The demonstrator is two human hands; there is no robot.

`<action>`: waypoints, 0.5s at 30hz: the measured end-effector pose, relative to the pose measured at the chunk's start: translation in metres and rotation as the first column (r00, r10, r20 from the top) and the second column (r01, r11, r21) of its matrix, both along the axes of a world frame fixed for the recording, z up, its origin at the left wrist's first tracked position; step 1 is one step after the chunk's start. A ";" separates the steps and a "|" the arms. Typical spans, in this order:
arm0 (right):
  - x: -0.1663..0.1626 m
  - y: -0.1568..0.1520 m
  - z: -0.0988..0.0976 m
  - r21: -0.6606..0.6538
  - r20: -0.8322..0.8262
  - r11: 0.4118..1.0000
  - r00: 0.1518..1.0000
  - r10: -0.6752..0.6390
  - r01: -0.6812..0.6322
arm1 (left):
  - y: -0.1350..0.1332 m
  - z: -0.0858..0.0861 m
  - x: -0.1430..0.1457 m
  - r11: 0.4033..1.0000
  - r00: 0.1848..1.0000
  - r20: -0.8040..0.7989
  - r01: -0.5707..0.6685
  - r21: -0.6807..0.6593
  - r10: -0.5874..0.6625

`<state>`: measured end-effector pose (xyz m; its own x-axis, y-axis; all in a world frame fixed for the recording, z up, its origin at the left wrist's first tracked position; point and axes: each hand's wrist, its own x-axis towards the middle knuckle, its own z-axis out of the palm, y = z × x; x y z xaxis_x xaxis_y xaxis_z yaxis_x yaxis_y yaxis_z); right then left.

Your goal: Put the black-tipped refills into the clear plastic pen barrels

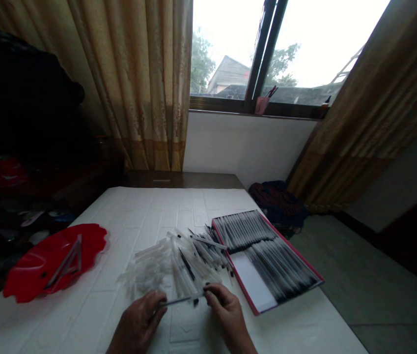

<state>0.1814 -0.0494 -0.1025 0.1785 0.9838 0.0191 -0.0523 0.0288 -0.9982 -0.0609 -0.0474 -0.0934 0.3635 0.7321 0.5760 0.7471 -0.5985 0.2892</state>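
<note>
A thin pen (pixel 181 300) with a clear barrel lies level between my hands, near the table's front. My left hand (pixel 137 320) pinches its left end, and my right hand (pixel 227 310) pinches its right end, where a small dark tip shows. Just beyond my fingers is a loose heap of clear pen barrels (pixel 184 260), with dark-tipped pieces among them. Left of the heap sits a blurred pile of small clear pieces (pixel 145 270), perhaps caps. To the right, a shallow red-edged box (pixel 256 285) holds two rows of clear pens with dark ends; its near left part shows bare white bottom.
A red scalloped dish (pixel 96 236) with a few clear pieces stands on the left of the white table (pixel 112 211). Dark cluttered shelves (pixel 46 196) border the left side. Behind are a window, curtains (pixel 149 88) and a dark cloth bundle (pixel 278 201).
</note>
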 end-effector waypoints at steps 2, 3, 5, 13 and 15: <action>0.000 0.000 0.001 0.017 0.001 1.000 1.000 0.007 -0.007 | 0.000 0.000 0.000 1.000 1.000 -0.028 0.009 0.014 -0.008; 0.001 -0.001 0.002 0.022 0.000 1.000 1.000 0.021 -0.021 | 0.001 0.000 0.000 0.999 0.999 -0.034 0.013 0.030 -0.012; 0.001 -0.001 0.003 0.032 -0.010 0.999 0.999 0.043 -0.042 | 0.001 0.003 0.001 0.999 0.999 -0.027 0.020 0.047 -0.018; 0.000 0.000 -0.002 0.039 -0.090 0.999 0.995 0.041 -0.038 | -0.001 0.012 0.003 0.992 0.999 0.016 0.050 -0.112 -0.048; 0.000 0.000 -0.005 0.018 -0.086 1.000 0.996 0.024 -0.022 | -0.002 0.009 0.001 0.994 0.999 0.029 0.027 -0.102 -0.024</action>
